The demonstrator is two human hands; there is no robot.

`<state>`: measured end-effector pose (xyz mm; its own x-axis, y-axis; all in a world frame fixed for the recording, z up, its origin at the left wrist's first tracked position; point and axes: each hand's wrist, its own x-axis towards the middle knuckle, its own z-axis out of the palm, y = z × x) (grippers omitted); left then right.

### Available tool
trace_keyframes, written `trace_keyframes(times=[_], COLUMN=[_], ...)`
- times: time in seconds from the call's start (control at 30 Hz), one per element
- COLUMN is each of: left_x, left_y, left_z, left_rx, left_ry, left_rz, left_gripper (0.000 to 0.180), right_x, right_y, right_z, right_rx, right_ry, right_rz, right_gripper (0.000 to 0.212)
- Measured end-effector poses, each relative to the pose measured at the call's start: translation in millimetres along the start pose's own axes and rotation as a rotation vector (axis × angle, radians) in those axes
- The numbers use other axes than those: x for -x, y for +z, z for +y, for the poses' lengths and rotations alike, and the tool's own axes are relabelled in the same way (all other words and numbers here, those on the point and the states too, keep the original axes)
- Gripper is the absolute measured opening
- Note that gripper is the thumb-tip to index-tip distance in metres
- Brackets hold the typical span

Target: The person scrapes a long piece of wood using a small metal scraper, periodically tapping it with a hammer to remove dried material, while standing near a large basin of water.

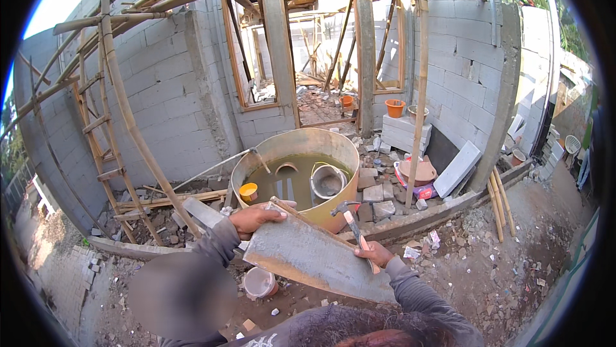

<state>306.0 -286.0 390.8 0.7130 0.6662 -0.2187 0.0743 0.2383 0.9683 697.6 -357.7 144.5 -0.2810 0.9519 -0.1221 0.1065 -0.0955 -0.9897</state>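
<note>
In the head view, the only one, a long grey board [314, 258] with worn wooden edges is held up over the ground [487, 283], in front of a big round tub [289, 145] of murky water. The board lies between the hands, its long axis slanting from the far left end down to the near right end, and its far long edge cuts across the sight of the tub's near rim; whether it touches that rim I cannot tell. The left hand [259, 217] is clenched on the board's far left corner. The right hand [376, 252] grasps a hammer [357, 230] by its handle, beside the far long edge toward the right end; whether its fingers also press on the board is hidden. The hammer's head points up and away from the person, beyond that far edge, so the right hand is the nearer one to the board's right end and the left to its other end; the handle lies across the board's slant rather than along it.

Inside the tub, a yellow pail [248, 192] sits by the left part of the rim and a grey bucket [328, 181] leans near the right part. A pale bucket [259, 283] stands on the ground, just below the board's near left edge. Farther off, an orange bucket [394, 109] stands on a stack of pale blocks [399, 135], near an upright bamboo pole [420, 90]
</note>
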Motion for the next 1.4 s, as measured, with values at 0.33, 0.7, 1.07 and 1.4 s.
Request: trace_keyframes(times=[0.33, 0.7, 1.07, 1.4], left_x=[-34.3, 37.2, 28.2, 25.6], left_y=[-12.4, -29.5, -30.9, -29.2], left_z=[-302.9, -333.4, -324.6, -354.6], left_rx=[-0.29, -0.453, -0.552, -0.537], left_ry=[-0.147, -0.054, -0.16, -0.179], left_rz=[0.663, 1.009, 1.024, 1.11], left_gripper=[0.031, 0.029, 0.043, 0.031], right_x=[15.2, 67.5, 33.8, 18.6], right_y=[86.4, 180.0, 235.6, 227.3], right_z=[99.5, 122.2, 70.9, 54.8], right_rx=[0.247, 0.001, -0.773, -0.928], right_ry=[0.266, 0.354, 0.207, 0.369], right_rz=[0.171, -0.011, 0.202, 0.274], right_gripper=[0.05, 0.051, 0.038, 0.051])
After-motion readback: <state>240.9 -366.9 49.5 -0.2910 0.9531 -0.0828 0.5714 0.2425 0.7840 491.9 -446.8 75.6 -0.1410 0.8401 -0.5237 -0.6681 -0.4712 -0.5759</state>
